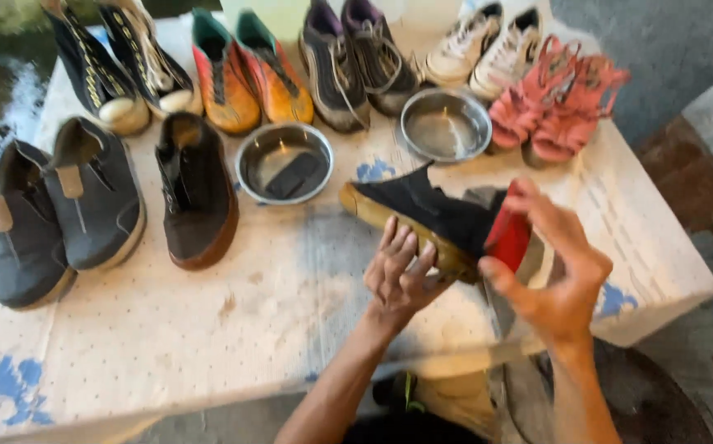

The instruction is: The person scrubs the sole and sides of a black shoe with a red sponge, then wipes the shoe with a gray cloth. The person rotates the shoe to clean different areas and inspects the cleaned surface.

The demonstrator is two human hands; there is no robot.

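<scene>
A black shoe with a tan sole (422,215) is held above the table, toe pointing left. My left hand (399,273) cups it from below, fingers spread against the sole. My right hand (555,265) grips a red block-shaped thing (507,237) pressed against the shoe's heel end. A grey cloth (488,197) shows behind the shoe, partly hidden.
The table (208,329) has a pale dotted cover. On it stand a matching black shoe (196,191), two dark grey shoes (60,205), an orange pair (249,74), pink sandals (558,103), white sneakers (484,49) and two metal bowls (284,162), (445,125).
</scene>
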